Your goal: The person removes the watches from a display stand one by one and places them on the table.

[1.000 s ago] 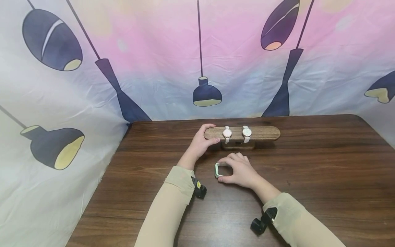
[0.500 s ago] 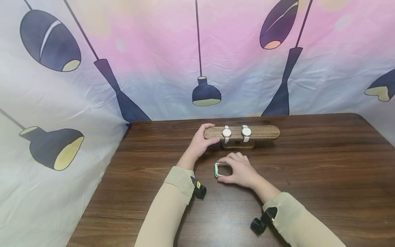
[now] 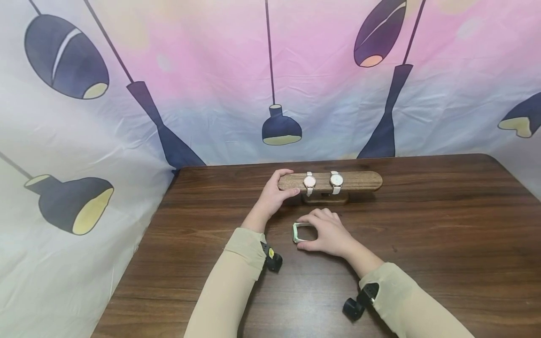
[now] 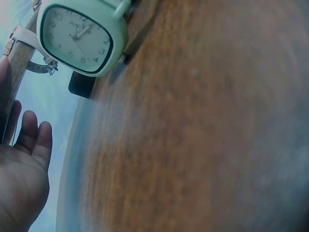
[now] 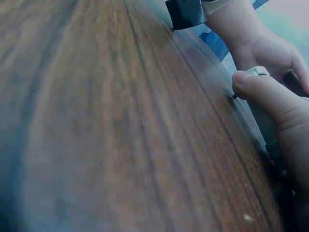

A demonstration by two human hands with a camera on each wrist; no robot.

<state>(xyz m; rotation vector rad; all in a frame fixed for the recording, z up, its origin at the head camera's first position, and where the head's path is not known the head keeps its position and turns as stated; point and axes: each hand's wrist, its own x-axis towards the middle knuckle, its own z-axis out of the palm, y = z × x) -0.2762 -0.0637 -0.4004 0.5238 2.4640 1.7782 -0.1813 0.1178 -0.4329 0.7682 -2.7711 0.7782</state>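
A wooden watch stand [image 3: 359, 181] sits at the middle back of the table and carries two white-strapped watches [image 3: 310, 182] [image 3: 336, 181]. My left hand [image 3: 274, 193] grips the stand's left end, thumb in front and fingers over the top. In front of the stand my right hand [image 3: 327, 233] pinches a mint-green square watch [image 3: 297, 232] that rests on the table. The left wrist view shows that watch's pale face [image 4: 77, 36] and part of my left hand [image 4: 21, 179]. In the right wrist view my right thumb [image 5: 263, 92] presses against the green watch [image 5: 258, 71].
The dark wooden table [image 3: 444, 225] fills the lower view. A curtain printed with lamps [image 3: 279, 126] hangs behind it and along the left side. Small black cameras are strapped at my left wrist [image 3: 272, 259] and right wrist [image 3: 359, 303].
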